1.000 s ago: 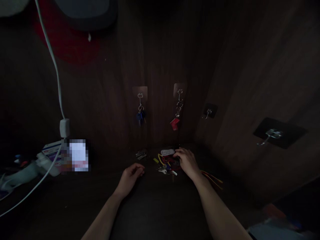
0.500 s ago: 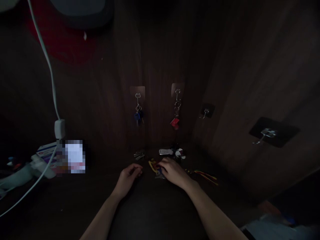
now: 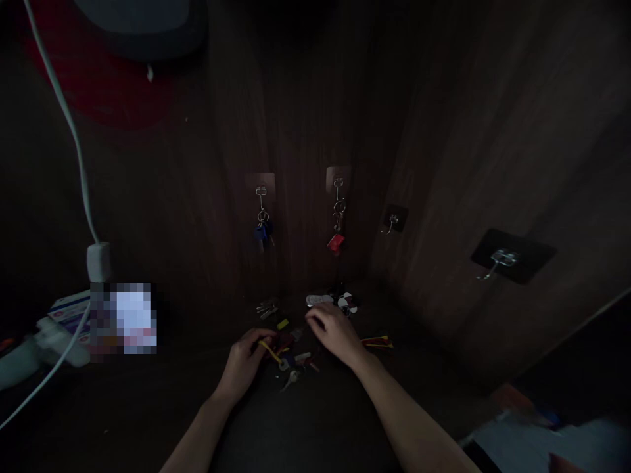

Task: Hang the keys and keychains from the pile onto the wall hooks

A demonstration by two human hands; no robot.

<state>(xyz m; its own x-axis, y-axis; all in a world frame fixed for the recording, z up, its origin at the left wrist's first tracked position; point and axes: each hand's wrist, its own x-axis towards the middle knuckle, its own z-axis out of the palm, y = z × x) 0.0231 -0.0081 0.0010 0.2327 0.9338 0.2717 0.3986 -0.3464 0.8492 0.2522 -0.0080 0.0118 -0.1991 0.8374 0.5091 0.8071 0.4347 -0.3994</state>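
Observation:
My left hand (image 3: pixel 242 366) is closed on a bunch of keys, pinching it by a yellow strap (image 3: pixel 269 349). Loose-hanging keys (image 3: pixel 290 378) of that bunch fan out on the dark surface to the right of the fingers. My right hand (image 3: pixel 336 334) has its fingers curled together just in front of a silver oblong object (image 3: pixel 318 300); what they hold, if anything, is hidden. Red and yellow cords (image 3: pixel 378 341) stick out on the right side of this hand. A small yellow-green piece (image 3: pixel 282 324) lies between the hands.
Behind the hands lie another bunch of keys (image 3: pixel 267 309) and a white round charm (image 3: pixel 348 303). Blue-headed keys (image 3: pixel 263 231) and a red-tagged key ring (image 3: pixel 336 242) hang from wall hooks. Two bare hooks (image 3: pixel 393 222) are on the right wall. A white cable (image 3: pixel 73 131) hangs at left.
My left hand has taken hold of the yellow strap, and the keys now lie spread nearer to me, to the left. My right hand has drawn away from them. The view has shifted slightly.

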